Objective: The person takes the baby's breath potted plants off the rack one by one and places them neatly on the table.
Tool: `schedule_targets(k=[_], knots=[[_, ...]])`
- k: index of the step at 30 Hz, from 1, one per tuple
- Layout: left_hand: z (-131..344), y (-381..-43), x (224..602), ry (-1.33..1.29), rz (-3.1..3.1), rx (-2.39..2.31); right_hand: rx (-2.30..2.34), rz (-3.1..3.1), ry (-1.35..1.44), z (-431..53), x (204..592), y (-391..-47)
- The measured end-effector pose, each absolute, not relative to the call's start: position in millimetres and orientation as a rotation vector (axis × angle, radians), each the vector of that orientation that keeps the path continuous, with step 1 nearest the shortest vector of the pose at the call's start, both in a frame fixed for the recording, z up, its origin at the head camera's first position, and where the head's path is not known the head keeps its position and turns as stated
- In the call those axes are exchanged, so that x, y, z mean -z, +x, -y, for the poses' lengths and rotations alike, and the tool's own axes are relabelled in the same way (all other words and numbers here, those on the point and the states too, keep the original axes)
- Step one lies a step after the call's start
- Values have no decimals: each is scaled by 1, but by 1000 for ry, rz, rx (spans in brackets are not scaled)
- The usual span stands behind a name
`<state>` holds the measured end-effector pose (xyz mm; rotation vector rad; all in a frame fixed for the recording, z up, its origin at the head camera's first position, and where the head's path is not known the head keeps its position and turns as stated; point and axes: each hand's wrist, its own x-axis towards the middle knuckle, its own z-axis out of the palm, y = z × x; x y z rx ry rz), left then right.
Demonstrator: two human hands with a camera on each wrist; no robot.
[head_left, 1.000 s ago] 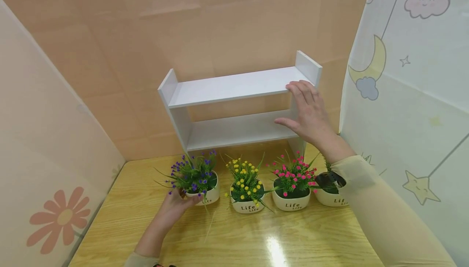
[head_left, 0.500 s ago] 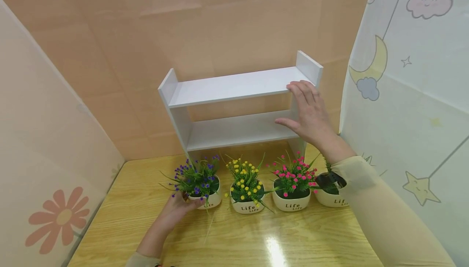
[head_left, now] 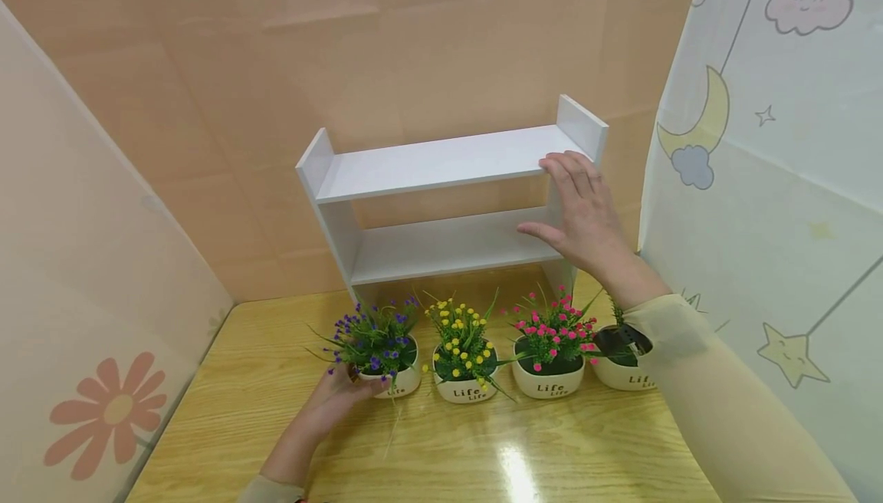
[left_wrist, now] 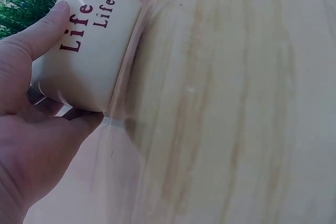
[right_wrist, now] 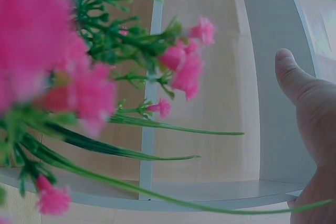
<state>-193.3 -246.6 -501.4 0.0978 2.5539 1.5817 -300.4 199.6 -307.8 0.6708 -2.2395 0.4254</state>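
My left hand (head_left: 336, 399) grips the left side of a cream flowerpot (head_left: 407, 380) with small purple flowers and green grass blades. In the left wrist view the thumb lies over the rim of this pot (left_wrist: 97, 69), with "Life" lettering beside it and fingers curled around its side. My right hand (head_left: 585, 215) rests its fairly straight fingers on the front edge of the upper board of a white two-tier shelf (head_left: 441, 162), near its right end. Its thumb points left, away from the fingers. Pink flowers (right_wrist: 186, 72) fill much of the right wrist view, before the shelf.
To the right of the purple pot stand matching pots with yellow flowers (head_left: 466, 389) and pink flowers (head_left: 548, 386). A fourth pot (head_left: 624, 376) is partly behind my right sleeve. All are on a wooden table (head_left: 441, 449) before the shelf, with printed walls at both sides.
My left hand and the purple-flower pot have shifted slightly right and toward me, closer to the yellow one. The right hand keeps its place on the shelf.
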Motion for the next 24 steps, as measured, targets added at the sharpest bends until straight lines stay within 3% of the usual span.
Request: schedule_targets(k=[24], knots=[[245, -191, 508, 188, -2530, -1620, -433, 2239, 667, -199, 308, -300]])
